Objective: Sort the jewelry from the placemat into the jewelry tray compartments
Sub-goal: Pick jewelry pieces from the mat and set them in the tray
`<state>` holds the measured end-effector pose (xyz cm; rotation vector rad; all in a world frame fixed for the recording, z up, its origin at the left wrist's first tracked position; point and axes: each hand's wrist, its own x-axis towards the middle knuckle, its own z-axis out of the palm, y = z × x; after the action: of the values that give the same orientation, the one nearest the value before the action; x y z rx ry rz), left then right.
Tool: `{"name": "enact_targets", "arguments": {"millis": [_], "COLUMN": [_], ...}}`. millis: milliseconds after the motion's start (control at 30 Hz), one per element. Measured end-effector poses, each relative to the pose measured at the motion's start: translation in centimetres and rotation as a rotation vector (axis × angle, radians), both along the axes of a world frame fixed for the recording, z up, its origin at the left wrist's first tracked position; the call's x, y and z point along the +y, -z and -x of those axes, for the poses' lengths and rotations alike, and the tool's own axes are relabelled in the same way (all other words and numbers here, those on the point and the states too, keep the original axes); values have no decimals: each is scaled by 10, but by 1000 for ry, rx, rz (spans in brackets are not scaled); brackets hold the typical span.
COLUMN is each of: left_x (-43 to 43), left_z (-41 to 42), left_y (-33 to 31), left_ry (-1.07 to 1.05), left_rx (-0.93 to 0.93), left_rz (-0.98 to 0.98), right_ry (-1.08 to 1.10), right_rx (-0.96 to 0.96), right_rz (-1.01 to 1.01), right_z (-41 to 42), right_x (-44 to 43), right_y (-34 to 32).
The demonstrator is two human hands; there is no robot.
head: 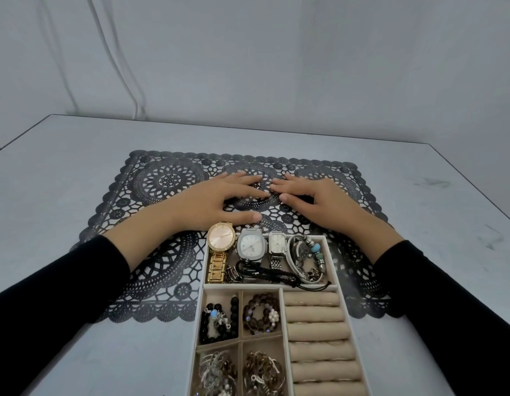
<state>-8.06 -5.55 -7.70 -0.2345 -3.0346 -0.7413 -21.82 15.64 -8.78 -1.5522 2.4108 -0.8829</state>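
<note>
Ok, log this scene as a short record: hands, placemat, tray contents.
left hand: flat on placemat, fingers spread, holding nothing
right hand: likewise, beside it
placemat: black lace, no loose jewelry visible
tray: partly on placemat, nearest the camera
far compartment: gold watch, silver watch, corded bracelets
left compartments: beaded bracelets, metal pieces
right column: ring rolls

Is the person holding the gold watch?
No, the gold watch sits in the tray, while the left hand and right hand rest open on the placemat.
</note>
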Motion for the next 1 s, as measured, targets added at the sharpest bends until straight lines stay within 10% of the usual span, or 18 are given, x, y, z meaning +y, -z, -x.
{"name": "enact_targets", "arguments": {"millis": [333, 1000], "left_x": [-4, 0], "left_z": [0, 1], "left_y": [1, -7], "left_ry": [-94, -114], "left_rx": [63, 136], "left_rz": [-265, -162], "right_ry": [152, 66], "right_rx": [-79, 70], "right_rz": [173, -57], "right_z": [4, 12], "right_x": [-3, -17], "right_y": [-3, -14]}}
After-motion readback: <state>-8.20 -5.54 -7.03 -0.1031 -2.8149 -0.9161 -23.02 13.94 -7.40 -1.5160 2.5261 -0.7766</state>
